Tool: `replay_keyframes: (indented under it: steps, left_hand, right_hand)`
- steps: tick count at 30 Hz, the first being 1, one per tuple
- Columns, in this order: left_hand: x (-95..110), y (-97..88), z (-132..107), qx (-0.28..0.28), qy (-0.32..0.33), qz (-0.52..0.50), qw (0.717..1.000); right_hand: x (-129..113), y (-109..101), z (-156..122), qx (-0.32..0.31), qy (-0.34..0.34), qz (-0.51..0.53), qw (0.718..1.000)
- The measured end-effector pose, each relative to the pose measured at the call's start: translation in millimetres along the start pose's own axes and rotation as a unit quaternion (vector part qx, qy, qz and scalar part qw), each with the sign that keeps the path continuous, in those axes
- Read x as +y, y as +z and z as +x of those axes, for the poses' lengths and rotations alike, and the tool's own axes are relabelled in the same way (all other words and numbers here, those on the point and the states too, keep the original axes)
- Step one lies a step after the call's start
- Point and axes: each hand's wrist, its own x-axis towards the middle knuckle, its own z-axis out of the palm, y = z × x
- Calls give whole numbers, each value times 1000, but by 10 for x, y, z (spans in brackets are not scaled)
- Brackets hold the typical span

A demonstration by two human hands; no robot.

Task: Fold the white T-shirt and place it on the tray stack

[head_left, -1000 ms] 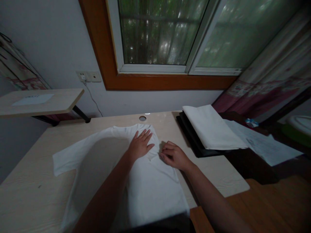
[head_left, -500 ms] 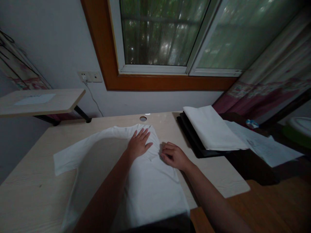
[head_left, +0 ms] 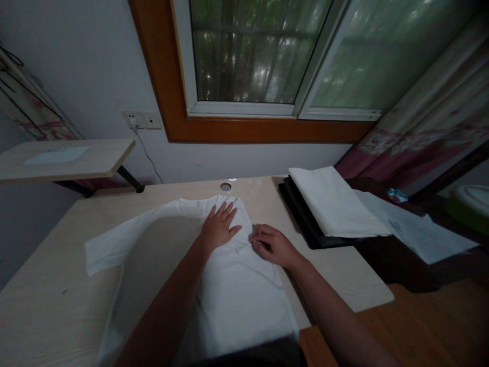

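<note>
A white T-shirt lies spread on the light wooden table, its right side folded in and its left sleeve stretched toward the left. My left hand rests flat on the shirt near the collar, fingers stretched out. My right hand sits just right of it at the folded edge, fingers curled and pinching the fabric there.
A stack of folded white cloth lies on a dark tray at the table's right end, with paper sheets beyond it. A small side table stands at the left, under wall sockets. A cable hole marks the table's far edge.
Both hands stay almost where they were. The right hand's fingers have crept slightly left along the folded edge.
</note>
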Motion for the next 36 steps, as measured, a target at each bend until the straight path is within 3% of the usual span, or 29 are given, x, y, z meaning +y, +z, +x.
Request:
replay_keyframes:
  steps: [28,36]
  left_hand:
    - [8,-17,-2,4,3,1,1000]
    - [69,-177,-49,-24,21,18,999]
  right_hand:
    - [38,30,-23,0,18,8,1000]
    - [31,29,-38,5,17,4,1000]
